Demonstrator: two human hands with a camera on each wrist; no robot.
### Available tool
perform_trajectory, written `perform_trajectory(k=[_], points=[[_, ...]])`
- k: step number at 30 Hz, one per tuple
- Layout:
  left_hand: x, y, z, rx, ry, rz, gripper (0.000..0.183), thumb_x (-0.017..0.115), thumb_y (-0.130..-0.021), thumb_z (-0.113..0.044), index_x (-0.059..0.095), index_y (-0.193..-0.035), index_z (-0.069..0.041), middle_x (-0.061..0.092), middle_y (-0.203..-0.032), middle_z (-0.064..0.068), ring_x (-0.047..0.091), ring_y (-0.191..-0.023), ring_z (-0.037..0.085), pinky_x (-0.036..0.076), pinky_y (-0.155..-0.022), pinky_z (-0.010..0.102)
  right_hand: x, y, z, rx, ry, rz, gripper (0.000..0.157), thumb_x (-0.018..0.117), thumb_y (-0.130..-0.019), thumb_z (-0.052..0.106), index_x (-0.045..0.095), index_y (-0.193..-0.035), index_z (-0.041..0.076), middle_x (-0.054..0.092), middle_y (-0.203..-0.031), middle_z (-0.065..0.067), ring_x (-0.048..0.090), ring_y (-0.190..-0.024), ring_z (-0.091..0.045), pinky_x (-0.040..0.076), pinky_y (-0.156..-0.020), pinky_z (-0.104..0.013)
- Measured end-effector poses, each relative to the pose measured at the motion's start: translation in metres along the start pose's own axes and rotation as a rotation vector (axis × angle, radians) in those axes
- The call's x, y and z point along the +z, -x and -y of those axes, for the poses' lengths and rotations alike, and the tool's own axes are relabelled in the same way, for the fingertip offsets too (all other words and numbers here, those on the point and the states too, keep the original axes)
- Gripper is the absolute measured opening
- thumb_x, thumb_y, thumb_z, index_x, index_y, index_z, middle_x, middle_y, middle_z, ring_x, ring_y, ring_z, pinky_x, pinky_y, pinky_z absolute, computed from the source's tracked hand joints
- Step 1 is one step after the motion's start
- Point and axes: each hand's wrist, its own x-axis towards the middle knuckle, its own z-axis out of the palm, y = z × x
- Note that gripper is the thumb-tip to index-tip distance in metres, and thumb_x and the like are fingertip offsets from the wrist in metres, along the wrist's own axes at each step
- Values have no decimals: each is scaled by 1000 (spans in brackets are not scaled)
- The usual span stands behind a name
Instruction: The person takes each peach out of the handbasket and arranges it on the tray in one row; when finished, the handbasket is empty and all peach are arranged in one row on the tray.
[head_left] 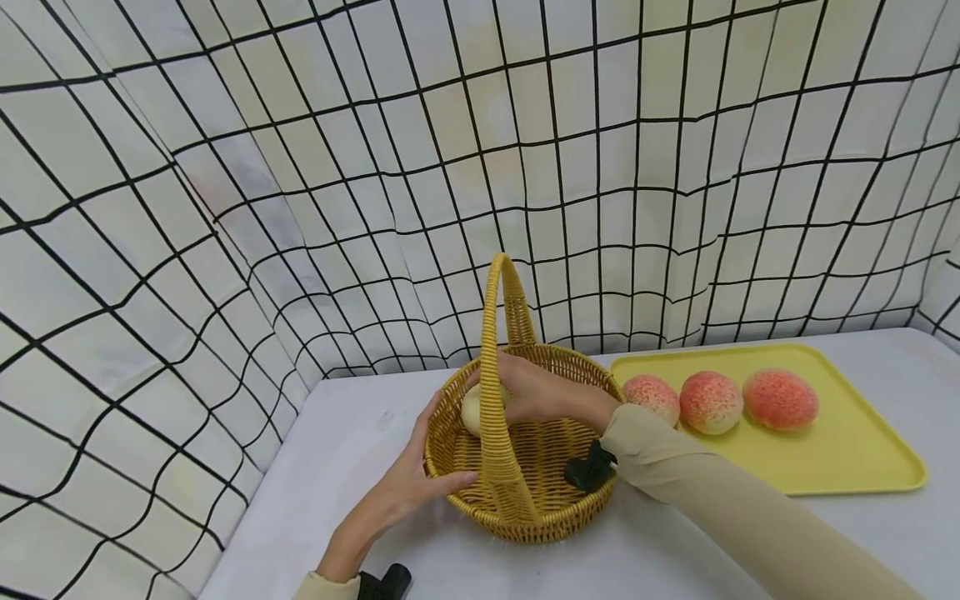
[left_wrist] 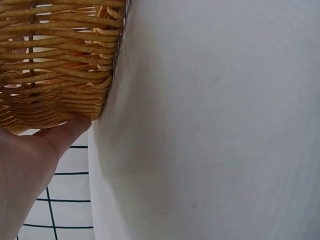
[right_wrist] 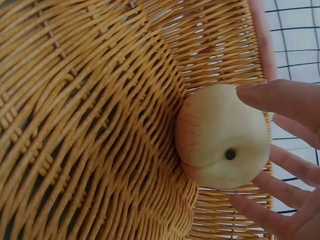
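A round wicker basket with a tall handle stands on the white table. My left hand holds its left side, fingers along the outer wall and thumb at the near rim; in the left wrist view a fingertip reaches the basket's lower edge. Inside the basket, a pale peach with a small dark hole lies against the wicker wall. My right hand reaches in past the handle. Its thumb touches the peach's upper edge, and the other fingers spread loosely beside it, nearly straight.
Right of the basket lies a yellow tray bearing three pinkish-red peaches in a row. A black grid net over white sheeting rises behind the table and along the left. My right sleeve passes close to the tray's near left corner.
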Motion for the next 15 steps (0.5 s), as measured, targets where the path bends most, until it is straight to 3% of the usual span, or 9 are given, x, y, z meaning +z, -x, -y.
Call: perform_trajectory(k=[11, 15], points=[[-1, 2, -2, -26, -4, -25, 120, 85, -86, -31, -2, -169, -31, 11, -174, 16, 18, -158, 40, 18, -123, 63, 12, -11, -9, -126, 45, 18, 48, 85, -88, 17, 69, -128, -5, 72, -126, -14, 60, -121, -29, 49, -105, -38], [-1, 1, -3, -18, -4, -19, 121, 85, -86, -31, -3, -169, -29, 12, -174, 17, 20, -157, 40, 19, -123, 61, 12, -12, -7, -116, 46, 18, 45, 84, -88, 16, 71, -126, -4, 72, -124, -13, 61, -120, -28, 49, -103, -37]])
